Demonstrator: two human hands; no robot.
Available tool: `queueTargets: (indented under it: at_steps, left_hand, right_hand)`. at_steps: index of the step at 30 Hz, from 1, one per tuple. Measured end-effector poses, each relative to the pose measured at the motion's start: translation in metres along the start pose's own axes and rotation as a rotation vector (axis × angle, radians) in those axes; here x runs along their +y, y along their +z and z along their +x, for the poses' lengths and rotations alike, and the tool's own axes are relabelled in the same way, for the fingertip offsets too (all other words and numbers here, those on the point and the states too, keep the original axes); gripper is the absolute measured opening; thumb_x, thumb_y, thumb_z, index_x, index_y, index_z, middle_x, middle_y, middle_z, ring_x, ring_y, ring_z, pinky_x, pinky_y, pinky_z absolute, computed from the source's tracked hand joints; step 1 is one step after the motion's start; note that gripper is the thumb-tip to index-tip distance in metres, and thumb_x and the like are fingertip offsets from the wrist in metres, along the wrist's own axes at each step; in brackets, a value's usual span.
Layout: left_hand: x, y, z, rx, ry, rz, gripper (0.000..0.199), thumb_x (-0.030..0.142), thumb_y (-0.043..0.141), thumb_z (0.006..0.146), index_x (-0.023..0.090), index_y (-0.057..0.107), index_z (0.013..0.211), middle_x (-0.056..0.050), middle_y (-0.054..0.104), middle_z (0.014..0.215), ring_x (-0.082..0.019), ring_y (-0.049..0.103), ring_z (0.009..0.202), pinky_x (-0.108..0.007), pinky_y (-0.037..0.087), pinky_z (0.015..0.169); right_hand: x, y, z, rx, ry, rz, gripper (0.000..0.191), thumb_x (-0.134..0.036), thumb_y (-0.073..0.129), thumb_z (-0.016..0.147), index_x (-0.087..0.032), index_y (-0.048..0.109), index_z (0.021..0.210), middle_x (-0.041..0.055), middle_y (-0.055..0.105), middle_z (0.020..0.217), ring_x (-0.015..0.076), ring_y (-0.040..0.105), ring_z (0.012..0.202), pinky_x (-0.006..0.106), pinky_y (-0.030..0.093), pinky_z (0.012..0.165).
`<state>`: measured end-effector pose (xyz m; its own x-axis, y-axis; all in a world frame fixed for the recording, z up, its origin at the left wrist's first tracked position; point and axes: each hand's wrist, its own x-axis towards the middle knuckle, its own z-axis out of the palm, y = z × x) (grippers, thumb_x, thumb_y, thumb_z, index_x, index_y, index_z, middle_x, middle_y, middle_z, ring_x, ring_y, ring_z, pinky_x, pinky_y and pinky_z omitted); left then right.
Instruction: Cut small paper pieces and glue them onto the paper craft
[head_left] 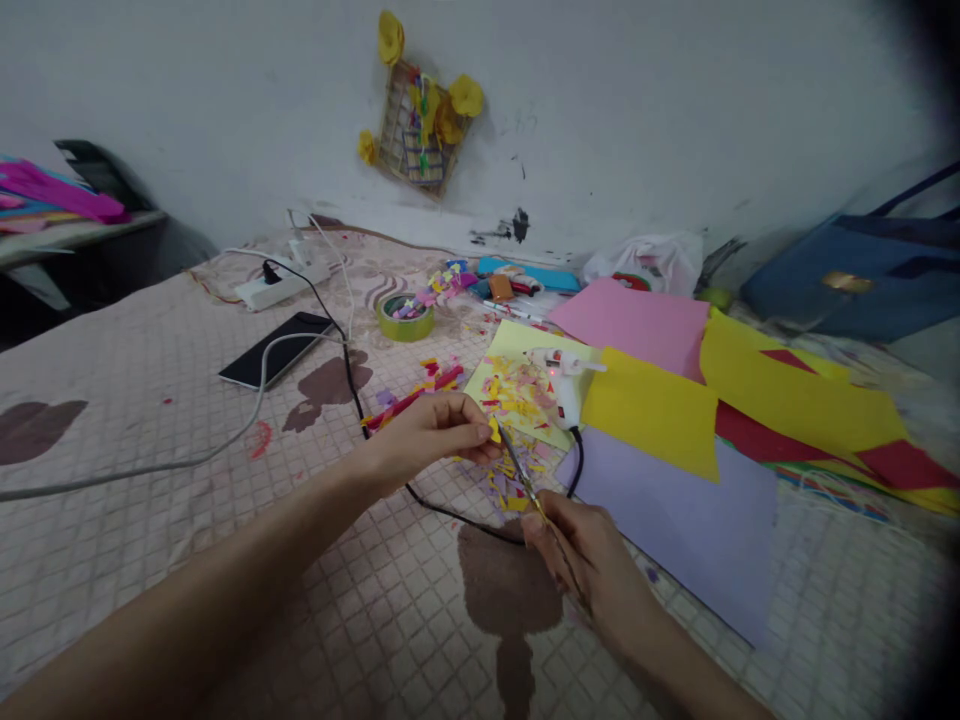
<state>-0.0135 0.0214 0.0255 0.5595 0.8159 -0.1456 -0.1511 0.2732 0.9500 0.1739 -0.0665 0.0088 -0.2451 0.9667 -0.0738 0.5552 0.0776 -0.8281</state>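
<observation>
My left hand pinches a small yellow piece, foam or paper, between thumb and fingers. In my right hand is a pair of scissors, its blades pointing up and left with the tips at the yellow piece. Cut scraps in yellow, purple and pink lie beneath both hands. Just beyond, a white glue gun with a small red light rests on a pale yellow sheet strewn with more scraps. The fingers of my right hand partly hide the scissor handles.
A roll of tape holds small pieces. Yellow sheets, a pink sheet and a lilac sheet spread at the right. A black cord crosses the cloth near a dark phone-like slab and a power strip.
</observation>
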Motion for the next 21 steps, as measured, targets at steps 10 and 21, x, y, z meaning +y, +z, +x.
queueTargets:
  at_steps: [10, 21]
  left_hand:
    - [0.001, -0.003, 0.0, -0.007, -0.023, -0.027, 0.021, 0.025, 0.07, 0.07, 0.011, 0.056, 0.075, -0.004, 0.068, 0.073, -0.011, 0.065, 0.068, -0.025, 0.05, 0.069]
    - [0.007, -0.013, -0.001, -0.13, -0.06, 0.008, 0.015, 0.021, 0.067, 0.074, 0.011, 0.056, 0.074, -0.006, 0.069, 0.078, -0.011, 0.066, 0.071, -0.024, 0.051, 0.07]
  right_hand:
    - [0.001, -0.001, 0.001, 0.005, 0.003, -0.008, 0.035, -0.043, 0.041, 0.084, -0.021, 0.036, 0.057, -0.0042, 0.035, 0.051, 0.0101, 0.03, 0.047, 0.023, 0.023, 0.044]
    - [0.009, -0.004, -0.003, -0.136, 0.131, 0.277, 0.043, -0.055, 0.039, 0.084, -0.019, 0.045, 0.061, -0.0054, 0.036, 0.05, 0.0085, 0.034, 0.044, 0.019, 0.027, 0.04]
